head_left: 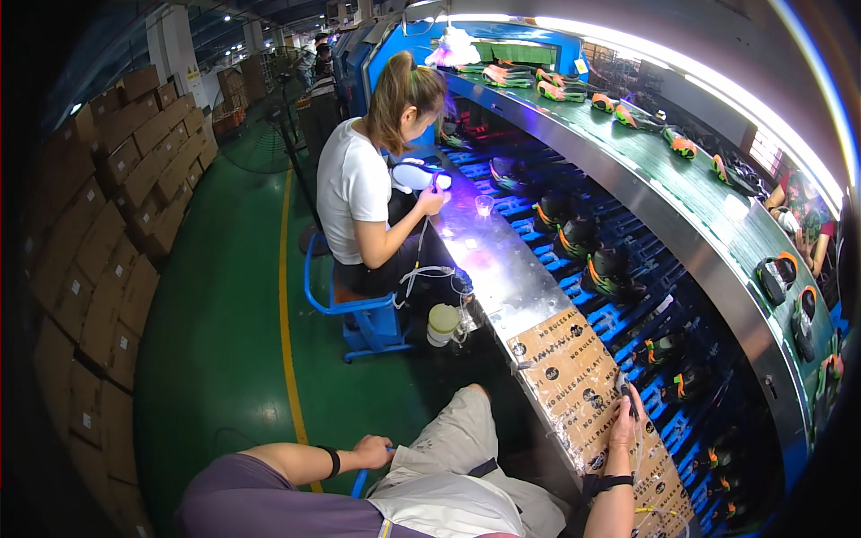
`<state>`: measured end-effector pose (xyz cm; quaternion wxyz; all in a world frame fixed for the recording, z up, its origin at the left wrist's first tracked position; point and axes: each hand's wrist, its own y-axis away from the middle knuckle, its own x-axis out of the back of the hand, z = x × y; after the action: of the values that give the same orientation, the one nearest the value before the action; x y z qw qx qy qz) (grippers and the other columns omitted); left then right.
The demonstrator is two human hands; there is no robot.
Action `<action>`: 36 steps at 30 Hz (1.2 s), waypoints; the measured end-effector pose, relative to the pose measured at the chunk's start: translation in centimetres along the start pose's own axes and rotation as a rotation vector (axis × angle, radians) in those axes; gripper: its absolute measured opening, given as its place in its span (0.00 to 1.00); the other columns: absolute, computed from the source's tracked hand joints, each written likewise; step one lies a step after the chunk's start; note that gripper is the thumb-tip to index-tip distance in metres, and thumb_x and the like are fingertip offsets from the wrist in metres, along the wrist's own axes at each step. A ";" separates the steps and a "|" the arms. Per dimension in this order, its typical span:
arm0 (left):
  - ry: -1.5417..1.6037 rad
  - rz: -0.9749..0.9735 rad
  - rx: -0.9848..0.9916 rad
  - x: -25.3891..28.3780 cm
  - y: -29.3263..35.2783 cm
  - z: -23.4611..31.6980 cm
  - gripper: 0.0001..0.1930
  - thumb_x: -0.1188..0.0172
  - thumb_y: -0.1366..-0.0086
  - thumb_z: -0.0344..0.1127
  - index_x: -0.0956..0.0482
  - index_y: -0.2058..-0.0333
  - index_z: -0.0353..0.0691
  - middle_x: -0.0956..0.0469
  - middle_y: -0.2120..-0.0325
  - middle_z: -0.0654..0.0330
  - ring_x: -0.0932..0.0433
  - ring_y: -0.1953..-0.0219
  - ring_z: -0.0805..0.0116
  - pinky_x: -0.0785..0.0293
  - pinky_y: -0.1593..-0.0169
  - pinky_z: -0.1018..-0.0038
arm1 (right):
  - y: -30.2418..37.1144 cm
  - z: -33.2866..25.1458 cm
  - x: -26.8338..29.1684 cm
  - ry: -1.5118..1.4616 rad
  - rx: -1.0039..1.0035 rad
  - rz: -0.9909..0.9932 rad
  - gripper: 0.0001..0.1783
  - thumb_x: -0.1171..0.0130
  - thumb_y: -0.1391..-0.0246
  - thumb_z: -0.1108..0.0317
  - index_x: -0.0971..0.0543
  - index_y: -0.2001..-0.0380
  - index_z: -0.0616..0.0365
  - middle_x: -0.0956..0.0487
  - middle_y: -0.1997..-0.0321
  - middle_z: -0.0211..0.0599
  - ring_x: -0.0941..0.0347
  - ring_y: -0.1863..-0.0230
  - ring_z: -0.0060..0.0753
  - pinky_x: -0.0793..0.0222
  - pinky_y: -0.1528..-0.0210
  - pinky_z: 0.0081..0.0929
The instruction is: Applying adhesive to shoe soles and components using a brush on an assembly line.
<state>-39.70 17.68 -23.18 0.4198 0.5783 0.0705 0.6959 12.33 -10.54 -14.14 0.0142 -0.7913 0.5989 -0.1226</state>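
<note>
My left hand [372,451] is closed around a blue tubular chair armrest [360,485] beside my lap. Over the bench's cardboard-covered part, my right hand [625,421] is closed on a small dark handheld tool with a pale tip [623,386]. A thin pale line trails from near that hand; its exact kind is too small to tell. Printed brown cardboard [574,386] lies under my right forearm. Past the bench edge, black shoes with green and orange parts [662,350] sit on a rack of blue bars [641,309].
Ahead, a seated co-worker holds a white-soled shoe [417,176] at the metal bench [511,282]. A pale container [443,325] stands below the bench edge. A raised green conveyor [717,211] carries several shoes on the right. Stacked cartons [108,269] line the left.
</note>
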 end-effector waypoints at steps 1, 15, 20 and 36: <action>0.010 0.003 0.002 0.1 0.1 0.1 0.25 0.38 0.35 0.55 0.14 0.48 0.45 0.15 0.51 0.48 0.18 0.46 0.46 0.23 0.39 0.56 | 0.0 0.0 0.0 -0.001 0.000 -0.001 0.24 0.42 0.32 0.60 0.21 0.37 0.60 0.21 0.70 0.26 0.33 0.72 0.14 0.36 0.66 0.16; -0.004 0.011 0.002 0.0 0.0 -0.1 0.24 0.39 0.35 0.56 0.14 0.49 0.46 0.14 0.52 0.49 0.18 0.45 0.45 0.23 0.39 0.56 | 0.0 0.0 0.1 0.037 0.027 -0.011 0.23 0.43 0.31 0.61 0.21 0.38 0.61 0.21 0.70 0.26 0.32 0.72 0.15 0.35 0.67 0.16; -0.011 -0.004 -0.018 0.6 0.1 0.3 0.25 0.39 0.34 0.56 0.14 0.49 0.45 0.15 0.52 0.48 0.18 0.46 0.45 0.23 0.39 0.56 | -0.1 -0.3 -0.2 0.013 0.026 -0.004 0.23 0.43 0.31 0.61 0.20 0.39 0.60 0.21 0.70 0.26 0.32 0.72 0.15 0.35 0.67 0.17; -0.003 -0.008 -0.011 0.6 0.1 0.0 0.24 0.38 0.34 0.55 0.14 0.49 0.45 0.14 0.52 0.49 0.18 0.45 0.46 0.23 0.39 0.57 | -0.4 0.7 0.0 0.073 0.065 0.001 0.23 0.43 0.31 0.61 0.21 0.38 0.59 0.21 0.70 0.26 0.32 0.72 0.15 0.35 0.67 0.17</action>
<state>-39.79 18.04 -22.63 0.4258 0.5767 0.0683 0.6938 12.88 -10.49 -14.78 0.0183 -0.7852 0.5950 -0.1707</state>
